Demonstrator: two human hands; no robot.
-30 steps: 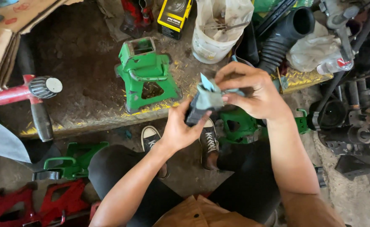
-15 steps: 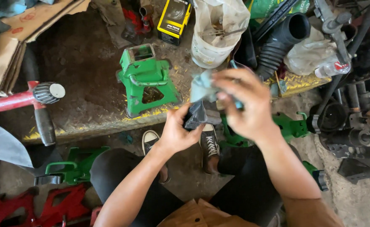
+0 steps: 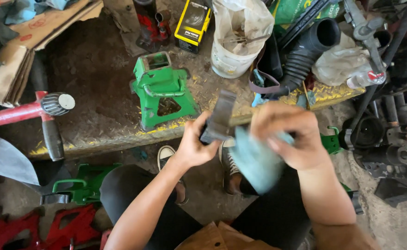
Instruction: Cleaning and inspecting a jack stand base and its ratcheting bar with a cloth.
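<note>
Your left hand (image 3: 195,149) has its fingers clenched on the dark metal part (image 3: 218,118), held up centre-frame clear of the worktop (image 3: 97,83); at 3 o'clock, your right hand (image 3: 289,134) grips a blue rag (image 3: 254,162) against it.

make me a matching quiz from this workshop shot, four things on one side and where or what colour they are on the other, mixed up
Things:
1. dark flat part
2. pale blue cloth
3. jack stand
4. bucket

Descriptions:
A. green, standing on the platform
B. white, lined with a plastic bag
C. gripped in the left hand
D. bunched under the right hand

Pairs: 1-C, 2-D, 3-A, 4-B
</note>
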